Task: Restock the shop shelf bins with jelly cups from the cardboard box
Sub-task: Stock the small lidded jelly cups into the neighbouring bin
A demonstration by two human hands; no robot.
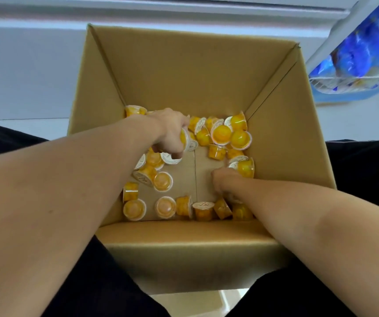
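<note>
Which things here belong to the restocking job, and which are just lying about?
Belong to the job:
cardboard box
jelly cups
left hand, holding jelly cups
right hand, down among the cups

Just lying about:
blue packets in the wire basket

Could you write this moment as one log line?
stage: gathering | left hand: holding jelly cups | right hand: among cups | place: cardboard box
</note>
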